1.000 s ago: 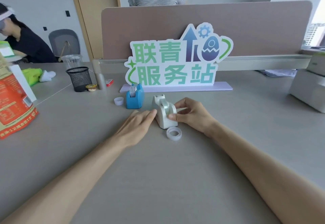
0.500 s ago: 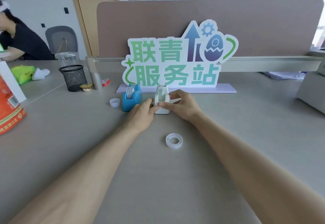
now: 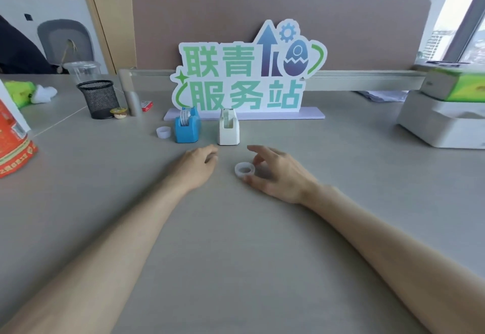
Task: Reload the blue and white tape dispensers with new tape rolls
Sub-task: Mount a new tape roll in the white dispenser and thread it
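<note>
The white dispenser (image 3: 228, 130) stands upright on the surface (image 3: 236, 241), just in front of the sign (image 3: 246, 81), and a roll already seems to sit in its cradle. The blue dispenser (image 3: 187, 129) stands just to the left of the white dispenser, also with a roll showing at its top. A small cap-like ring (image 3: 163, 132) lies left of the blue one. Nearer the person than the white dispenser, a loose tape ring (image 3: 244, 169) lies flat on the surface.

The right hand (image 3: 280, 173) is spread open around that ring, fingers above and beside it and the thumb at its near edge. I cannot tell whether it is touching yet; it has no firm hold. The left hand (image 3: 199, 163) rests loosely curled and empty, just short of the white dispenser.

My reading is that both dispensers are loaded and the step in hand is picking up the leftover ring, probably a spent core, though it could be a spare roll.

To do it well:
- Pinch across the ring's outer wall with thumb and forefinger, since it lies flat and is low.
- Tip one edge up first if the fingers cannot get under it.
- Lift straight up and away from the white dispenser, so the hand does not knock it over.
- Keep the left hand clear, or use it to steady the white dispenser.
</note>
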The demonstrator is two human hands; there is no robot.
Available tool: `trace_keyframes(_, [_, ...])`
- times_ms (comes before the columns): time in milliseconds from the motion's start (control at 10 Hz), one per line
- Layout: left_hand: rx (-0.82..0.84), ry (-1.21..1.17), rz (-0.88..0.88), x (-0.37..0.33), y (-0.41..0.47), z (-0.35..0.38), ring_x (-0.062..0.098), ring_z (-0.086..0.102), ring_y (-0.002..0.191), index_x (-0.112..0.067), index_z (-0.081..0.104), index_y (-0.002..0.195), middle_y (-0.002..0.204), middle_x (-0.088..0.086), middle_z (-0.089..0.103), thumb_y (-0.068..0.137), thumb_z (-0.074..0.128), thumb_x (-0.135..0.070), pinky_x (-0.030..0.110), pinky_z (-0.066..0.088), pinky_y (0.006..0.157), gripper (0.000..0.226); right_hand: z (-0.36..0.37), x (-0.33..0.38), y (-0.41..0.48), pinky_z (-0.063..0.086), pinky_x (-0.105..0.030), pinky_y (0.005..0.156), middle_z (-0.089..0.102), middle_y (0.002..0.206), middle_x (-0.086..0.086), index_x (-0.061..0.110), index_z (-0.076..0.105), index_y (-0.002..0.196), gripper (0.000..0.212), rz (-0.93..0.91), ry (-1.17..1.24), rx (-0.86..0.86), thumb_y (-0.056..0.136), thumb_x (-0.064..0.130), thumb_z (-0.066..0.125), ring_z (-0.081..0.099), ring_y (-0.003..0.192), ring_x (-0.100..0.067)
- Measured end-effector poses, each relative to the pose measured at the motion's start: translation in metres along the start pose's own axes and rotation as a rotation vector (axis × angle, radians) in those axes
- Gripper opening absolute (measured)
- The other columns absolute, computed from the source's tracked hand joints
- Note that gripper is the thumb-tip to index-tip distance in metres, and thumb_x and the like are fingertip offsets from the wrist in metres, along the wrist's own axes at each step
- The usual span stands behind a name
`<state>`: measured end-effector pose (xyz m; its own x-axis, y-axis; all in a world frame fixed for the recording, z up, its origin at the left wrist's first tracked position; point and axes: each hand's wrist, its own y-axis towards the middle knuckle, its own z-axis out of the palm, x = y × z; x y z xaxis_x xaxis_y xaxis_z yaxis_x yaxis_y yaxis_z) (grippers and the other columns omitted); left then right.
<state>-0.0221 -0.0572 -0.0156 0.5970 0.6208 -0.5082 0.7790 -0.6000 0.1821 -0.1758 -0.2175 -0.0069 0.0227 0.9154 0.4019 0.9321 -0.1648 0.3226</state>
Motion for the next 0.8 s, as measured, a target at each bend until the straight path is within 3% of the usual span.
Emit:
trace_keyframes(200, [-0.021,0.035,0.019,-0.004,-0.002,-0.001,0.025,0.056,0.116,-0.027,0.057,0.124,0.130,0.003,0.062,0.096,0.040,-0.030,0.038,0.048,0.095,0.032,0.011,-0.006,0.033,0.043,-0.034,0.094,0.063,0.120,0.000,0.019,0.034,0.144,0.067,0.074,-0.106,-0.097,0.088,0.051,0.053,0.052,0.121,-0.024])
trace_keyframes(400, [-0.060,0.111,0.055,-0.006,-0.002,0.002,0.023,0.054,0.116,-0.023,0.053,0.126,0.130,0.001,0.059,0.099,0.035,-0.026,0.032,0.045,0.089,0.033,0.015,-0.020,0.072,0.044,-0.042,0.092,0.055,0.126,-0.014,0.014,0.033,0.141,0.058,0.246,-0.204,-0.132,0.090,0.038,0.048,0.050,0.119,-0.035])
trace_keyframes(700, [-0.033,0.126,0.055,-0.005,0.000,0.000,0.019,0.049,0.124,-0.025,0.051,0.130,0.139,-0.005,0.052,0.098,0.033,-0.028,0.030,0.041,0.094,0.036,0.017,-0.033,0.100,0.040,-0.046,0.094,0.054,0.127,-0.017,0.009,0.038,0.127,0.046,0.428,-0.192,-0.150,0.088,0.034,0.046,0.047,0.118,-0.036])
trace_keyframes(800, [-0.064,0.138,0.048,-0.008,-0.004,0.001,0.021,0.052,0.119,-0.023,0.053,0.127,0.136,-0.003,0.055,0.097,0.034,-0.026,0.032,0.045,0.092,0.036,0.017,-0.026,0.087,0.039,-0.046,0.092,0.048,0.128,-0.017,0.012,0.027,0.140,0.060,0.387,-0.142,-0.185,0.088,0.030,0.049,0.044,0.117,-0.036])
